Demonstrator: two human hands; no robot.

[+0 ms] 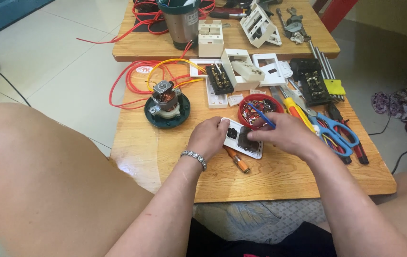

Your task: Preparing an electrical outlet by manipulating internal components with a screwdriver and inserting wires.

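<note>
With my left hand (209,137) clamped on the white plate (242,138) lying on the tabletop (279,176) by the red bowl (260,109), I'd keep it flat while my right hand (284,135), pinching a blue tool (262,115), works its dark insert squarely.

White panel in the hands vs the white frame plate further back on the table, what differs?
The white socket panel is held flat by the left hand and right hand; the white frame plate lies untouched, apart from both. The socket panel has dark inserts filling its openings; the frame plate has just one small dark rectangular opening in a bare white face. The socket panel is long and narrow; the frame plate is squarer. Both are white plastic on the wooden table.
</note>
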